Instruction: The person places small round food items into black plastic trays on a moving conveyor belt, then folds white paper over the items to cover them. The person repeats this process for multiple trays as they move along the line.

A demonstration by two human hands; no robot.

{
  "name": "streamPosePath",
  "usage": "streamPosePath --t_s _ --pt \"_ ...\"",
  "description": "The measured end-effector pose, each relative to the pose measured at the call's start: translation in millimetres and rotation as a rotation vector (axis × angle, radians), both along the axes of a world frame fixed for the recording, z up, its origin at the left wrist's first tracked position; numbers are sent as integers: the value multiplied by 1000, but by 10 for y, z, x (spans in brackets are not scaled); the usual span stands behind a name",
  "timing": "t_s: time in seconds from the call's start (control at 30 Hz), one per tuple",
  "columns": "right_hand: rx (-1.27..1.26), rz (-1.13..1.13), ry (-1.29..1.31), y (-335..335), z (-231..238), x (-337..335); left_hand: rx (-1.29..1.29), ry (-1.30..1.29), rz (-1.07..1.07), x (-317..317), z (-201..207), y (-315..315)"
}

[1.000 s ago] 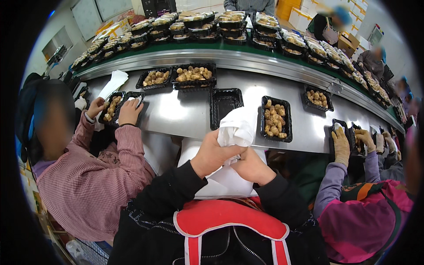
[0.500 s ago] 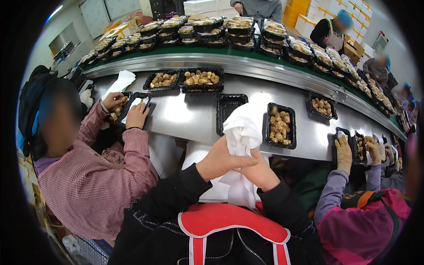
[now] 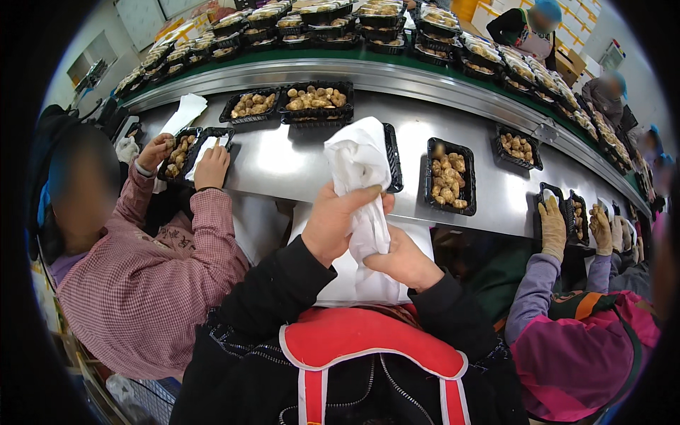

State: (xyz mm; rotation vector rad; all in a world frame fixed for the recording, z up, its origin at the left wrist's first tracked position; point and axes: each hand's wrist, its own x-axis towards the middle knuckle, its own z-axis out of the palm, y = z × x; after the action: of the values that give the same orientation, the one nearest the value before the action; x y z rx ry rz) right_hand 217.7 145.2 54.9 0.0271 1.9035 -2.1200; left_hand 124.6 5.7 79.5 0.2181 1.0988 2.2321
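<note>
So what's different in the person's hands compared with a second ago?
The crumpled white sheet has moved forward and to the left, now covering much of the black tray behind it. The left hand has moved up with it, away from the right hand. Both hands still hold the sheet, and the tray of brown vegetables stayed put.

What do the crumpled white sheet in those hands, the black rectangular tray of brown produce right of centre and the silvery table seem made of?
Crumpled white sheet: matte paper or thin nonwoven cloth; soft creases leave it open.
Black rectangular tray: probably thin moulded plastic, glossy, judging by highlights on its rim.
Silvery work table: likely stainless steel, smooth and shiny, with blurred bright reflections.
</note>
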Motion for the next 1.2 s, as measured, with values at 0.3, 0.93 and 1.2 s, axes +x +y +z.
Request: streamPosePath --t_s 0.3,0.93,1.2 --pt "219 41 -64 115 -198 248 -9 -40 213 -350 -61 -159" --pt "1070 -328 1396 -119 143 -160 20 -98 29 -272 -55 -47" --pt "624 -187 1150 -157 96 -200 -57 -33 117 -242 -345 -3"
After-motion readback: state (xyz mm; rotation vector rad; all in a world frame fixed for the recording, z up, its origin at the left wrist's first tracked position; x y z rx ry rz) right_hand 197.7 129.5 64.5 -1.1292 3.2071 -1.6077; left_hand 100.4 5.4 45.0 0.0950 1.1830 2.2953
